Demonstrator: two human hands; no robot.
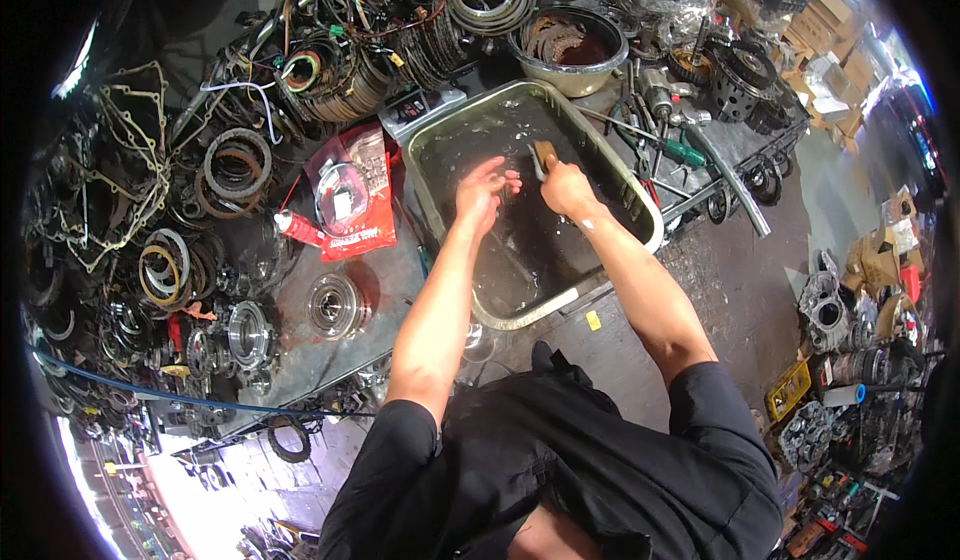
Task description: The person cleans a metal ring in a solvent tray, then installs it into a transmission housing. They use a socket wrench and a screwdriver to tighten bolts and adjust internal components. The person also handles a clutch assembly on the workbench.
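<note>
A pale rectangular tub (632, 182) of dark, murky liquid stands in front of me, and both my hands are over it. My right hand (568, 190) is closed around what looks like a small brush (544, 150), with a tan wooden-looking body and a pale edge. To its left, my left hand (484, 196) hovers with its fingers apart and slightly bent, and I see nothing held in it. The two hands do not touch. A faint long shape shows in the liquid below them, too dim to name.
Left of the tub lie a red plastic packet (360, 230), a red-and-white spray can (298, 228) and a round metal part (335, 305). A round basin (592, 82) stands behind. To the right are a green-handled screwdriver (684, 153) and a metal bar (735, 185). Rings crowd the left.
</note>
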